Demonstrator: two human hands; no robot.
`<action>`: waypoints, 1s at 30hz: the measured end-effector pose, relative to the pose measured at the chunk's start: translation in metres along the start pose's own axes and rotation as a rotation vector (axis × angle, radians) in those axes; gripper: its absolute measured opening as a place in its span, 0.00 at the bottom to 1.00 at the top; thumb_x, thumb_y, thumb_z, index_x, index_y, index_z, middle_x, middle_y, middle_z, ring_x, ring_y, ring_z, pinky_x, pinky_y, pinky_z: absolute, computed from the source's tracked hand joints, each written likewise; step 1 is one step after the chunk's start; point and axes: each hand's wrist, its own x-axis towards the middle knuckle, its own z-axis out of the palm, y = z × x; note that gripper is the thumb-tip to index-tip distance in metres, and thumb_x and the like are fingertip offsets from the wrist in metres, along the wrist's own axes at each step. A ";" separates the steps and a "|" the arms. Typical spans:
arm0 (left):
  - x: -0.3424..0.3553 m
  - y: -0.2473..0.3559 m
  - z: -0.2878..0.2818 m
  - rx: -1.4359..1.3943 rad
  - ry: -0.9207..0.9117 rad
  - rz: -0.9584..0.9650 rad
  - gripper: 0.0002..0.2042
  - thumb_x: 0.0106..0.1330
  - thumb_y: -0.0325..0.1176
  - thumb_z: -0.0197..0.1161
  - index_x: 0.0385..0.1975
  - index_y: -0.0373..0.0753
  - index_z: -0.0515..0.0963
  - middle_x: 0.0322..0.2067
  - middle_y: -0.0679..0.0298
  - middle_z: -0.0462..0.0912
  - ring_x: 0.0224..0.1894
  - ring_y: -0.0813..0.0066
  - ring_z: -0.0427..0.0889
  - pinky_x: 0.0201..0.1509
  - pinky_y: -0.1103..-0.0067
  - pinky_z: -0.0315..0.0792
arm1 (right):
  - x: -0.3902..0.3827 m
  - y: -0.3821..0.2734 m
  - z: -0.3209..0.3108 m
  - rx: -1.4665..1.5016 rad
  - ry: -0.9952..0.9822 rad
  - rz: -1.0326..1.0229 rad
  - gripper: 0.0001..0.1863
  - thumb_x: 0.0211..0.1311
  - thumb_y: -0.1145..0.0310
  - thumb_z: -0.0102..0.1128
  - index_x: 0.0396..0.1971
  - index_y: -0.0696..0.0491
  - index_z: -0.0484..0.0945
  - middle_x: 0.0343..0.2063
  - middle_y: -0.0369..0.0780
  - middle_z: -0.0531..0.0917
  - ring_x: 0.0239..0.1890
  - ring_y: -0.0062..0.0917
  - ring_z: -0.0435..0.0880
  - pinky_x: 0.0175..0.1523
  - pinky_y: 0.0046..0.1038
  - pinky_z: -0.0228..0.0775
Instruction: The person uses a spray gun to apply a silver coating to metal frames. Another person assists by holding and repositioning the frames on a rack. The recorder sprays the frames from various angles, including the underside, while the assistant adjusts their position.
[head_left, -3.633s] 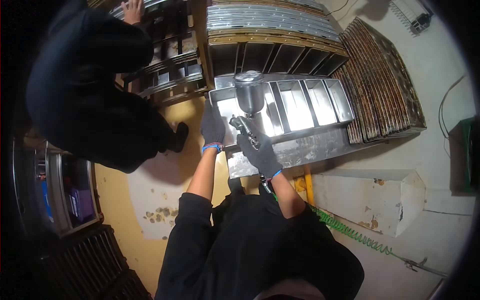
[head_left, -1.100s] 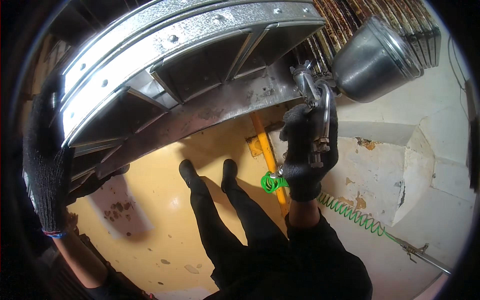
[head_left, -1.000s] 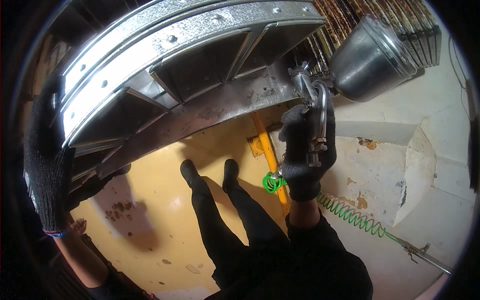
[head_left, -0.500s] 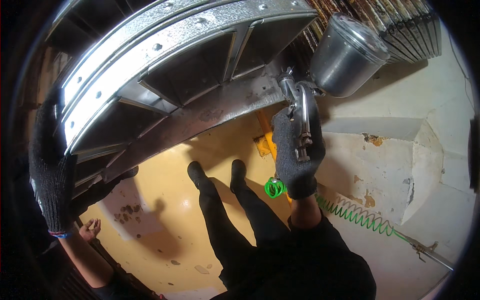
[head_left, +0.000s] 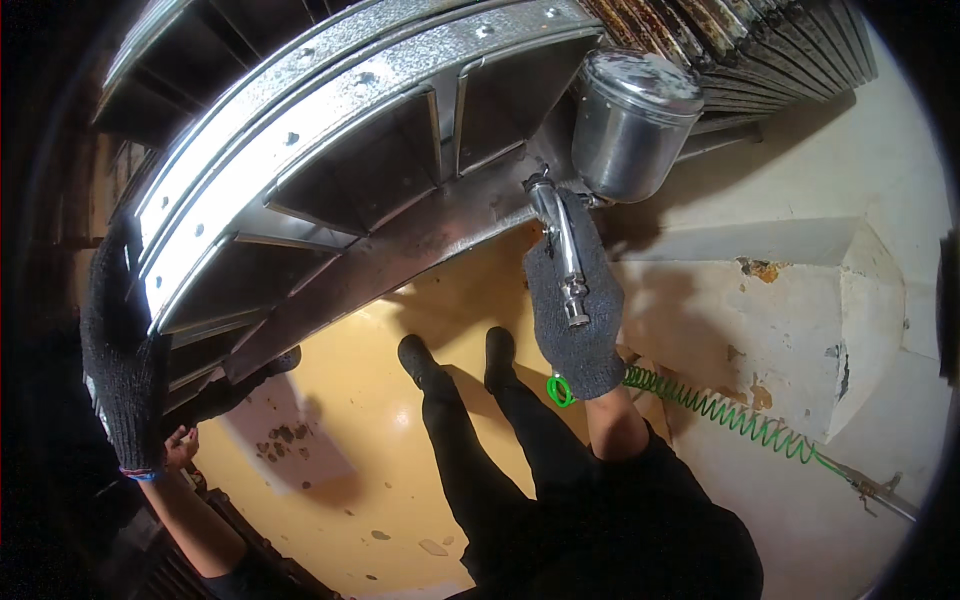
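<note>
In my gloved right hand (head_left: 575, 310) is a metal spray gun (head_left: 562, 240) with a round lidded cup (head_left: 637, 130) at its side. Its nozzle points up toward a riveted set of metal pans (head_left: 365, 85), whose front shows several dark rectangular sides. The trigger and most of my right fingers are hidden from sight. My left hand (head_left: 125, 370), also in a dark knit glove, grips the left end of the pan set, fingertips out of view behind the metal. A green coiled hose (head_left: 720, 410) runs beside my right wrist.
Rusty stacked metal pans (head_left: 740, 50) stand at the far right. A pale ledge with chipped paint (head_left: 750, 320) lies to the right. At the left is another person's bare hand (head_left: 180, 447). The yellow floor (head_left: 380, 420) has worn patches.
My right hand and the spray gun have shifted left, and the gun's cup stands more upright. The pan set appears slightly shifted, with my left hand still at its end.
</note>
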 end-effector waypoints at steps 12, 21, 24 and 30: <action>0.005 -0.002 -0.003 -0.152 0.003 0.045 0.43 0.55 0.47 0.71 0.70 0.38 0.60 0.71 0.55 0.60 0.73 0.59 0.57 0.77 0.63 0.48 | -0.012 0.010 0.006 -0.112 0.053 0.196 0.31 0.64 0.77 0.56 0.67 0.60 0.62 0.63 0.45 0.72 0.63 0.30 0.74 0.64 0.25 0.66; 0.014 -0.002 -0.011 -0.174 -0.036 0.020 0.46 0.55 0.47 0.74 0.70 0.34 0.58 0.71 0.54 0.58 0.74 0.60 0.54 0.78 0.65 0.46 | -0.020 0.010 -0.011 -0.166 -0.079 -0.050 0.30 0.62 0.78 0.57 0.65 0.61 0.64 0.62 0.50 0.73 0.60 0.40 0.77 0.61 0.32 0.71; 0.014 -0.016 -0.010 -0.323 -0.028 0.103 0.42 0.57 0.40 0.72 0.69 0.31 0.58 0.70 0.53 0.60 0.73 0.61 0.57 0.77 0.66 0.47 | -0.014 0.002 -0.016 -0.273 -0.062 -0.235 0.28 0.62 0.78 0.57 0.63 0.61 0.67 0.61 0.51 0.74 0.59 0.42 0.78 0.59 0.36 0.73; 0.020 -0.002 -0.019 -0.349 -0.037 0.091 0.43 0.56 0.40 0.74 0.68 0.29 0.59 0.69 0.51 0.62 0.72 0.61 0.60 0.76 0.68 0.50 | -0.016 0.019 -0.020 0.091 -0.139 -0.043 0.26 0.63 0.77 0.58 0.62 0.59 0.69 0.60 0.50 0.75 0.57 0.42 0.80 0.56 0.35 0.77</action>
